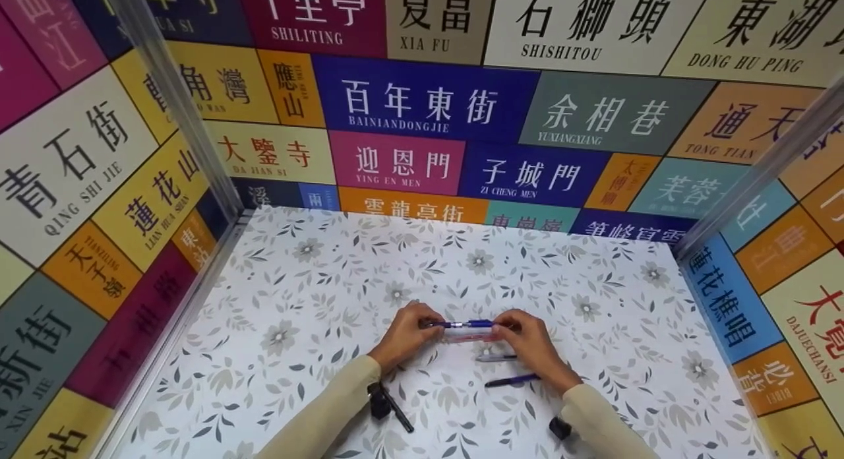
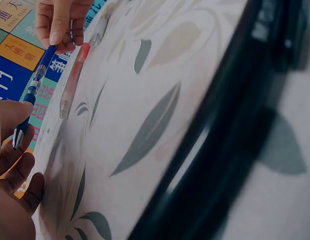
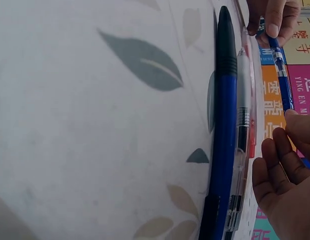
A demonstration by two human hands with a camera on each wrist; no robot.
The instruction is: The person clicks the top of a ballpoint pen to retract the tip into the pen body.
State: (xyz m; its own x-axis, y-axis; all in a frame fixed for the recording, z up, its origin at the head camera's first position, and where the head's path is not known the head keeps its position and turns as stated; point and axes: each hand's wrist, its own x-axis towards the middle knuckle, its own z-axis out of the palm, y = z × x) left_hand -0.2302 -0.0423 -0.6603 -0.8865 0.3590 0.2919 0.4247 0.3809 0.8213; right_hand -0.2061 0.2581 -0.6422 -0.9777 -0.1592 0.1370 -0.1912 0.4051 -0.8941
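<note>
A blue pen [image 1: 461, 324] is held level between both hands, just above the table. My left hand [image 1: 410, 332] pinches its end with the silver tip, thumb against the barrel in the left wrist view. At the other end, my right hand [image 1: 529, 343] pinches the blue barrel between thumb and fingers. Close under this pen lies a clear pen with red parts [image 2: 74, 79]. A clear pen with a white grip [image 3: 243, 90] and a thicker dark-blue pen [image 3: 224, 120] lie nearer me, by the right hand.
Near the left forearm lies a black pen [image 1: 398, 411]. The flower-patterned table [image 1: 316, 380] is enclosed by panels [image 1: 422, 103] with coloured sign prints at the back and sides. Clear posts [image 1: 191, 109] stand at the back corners.
</note>
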